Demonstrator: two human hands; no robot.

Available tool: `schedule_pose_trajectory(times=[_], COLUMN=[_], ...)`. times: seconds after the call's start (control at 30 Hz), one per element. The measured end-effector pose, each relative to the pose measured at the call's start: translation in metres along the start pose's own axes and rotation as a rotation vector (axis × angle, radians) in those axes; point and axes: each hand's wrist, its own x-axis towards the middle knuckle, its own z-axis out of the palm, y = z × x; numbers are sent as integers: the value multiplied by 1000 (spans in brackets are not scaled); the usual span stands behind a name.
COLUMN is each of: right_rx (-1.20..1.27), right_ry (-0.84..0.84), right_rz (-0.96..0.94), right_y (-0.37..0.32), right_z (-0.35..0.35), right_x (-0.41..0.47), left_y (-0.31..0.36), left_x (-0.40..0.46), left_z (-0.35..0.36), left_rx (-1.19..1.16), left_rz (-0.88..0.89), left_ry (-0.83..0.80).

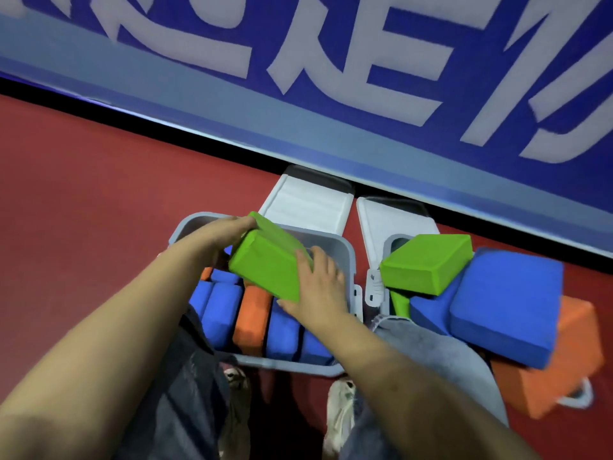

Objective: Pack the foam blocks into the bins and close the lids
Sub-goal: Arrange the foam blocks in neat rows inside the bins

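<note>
Head: both hands (318, 287) hold green block (268, 263) over packed left bin (345, 257)

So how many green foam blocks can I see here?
3. One green block is held by both hands over the left bin; one tops the right pile; a third pokes up beneath it. Others may be hidden.
</note>
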Motion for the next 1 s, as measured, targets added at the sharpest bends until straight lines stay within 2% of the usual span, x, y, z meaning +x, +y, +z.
schedule_pose_trajectory(times=[0.07, 0.17, 0.33, 0.4, 0.47, 0.5, 0.57, 0.63, 0.67, 0.73, 0.83, 0.93, 1.0], right_rx=[58, 91, 358, 443, 519, 550, 585, 601, 615, 643, 633, 602, 588], right_ry=[48, 82, 184, 202, 228, 228, 219, 218, 216, 218, 206, 213, 219], right_rz=[-58, -32, 298, 399, 457, 478, 493, 501, 514, 554, 593, 585, 575], right_y=[20, 55, 103, 116, 128, 133, 142, 148, 151, 155, 157, 155, 151], right_z=[-7, -17, -25, -21, -15, -12, -3, 6, 11, 20, 32, 35, 37], right_x=[-3, -3, 4, 8, 15, 19, 29, 36, 38, 42, 45, 42, 38], left_y=[12, 26, 45, 45, 38, 31, 6, -24, -39, -62, -84, -100, -106], left_x=[4, 13, 35, 50, 64, 73, 95, 116, 126, 143, 158, 171, 175], left_z=[22, 58, 108, 122, 137, 143, 152, 156, 158, 163, 163, 153, 148], left_rx=[19, -19, -356, -486, -479, -340, 203, 736, 909, 1115, 1301, 1413, 1441], left_rz=[0, -6, 4, -1, -11, -4, 73, 115, 112, 133, 116, -7, -24], left_ry=[-21, -38, -193, -163, -98, -40, 37, -35, -79, -145, -263, -349, -360])
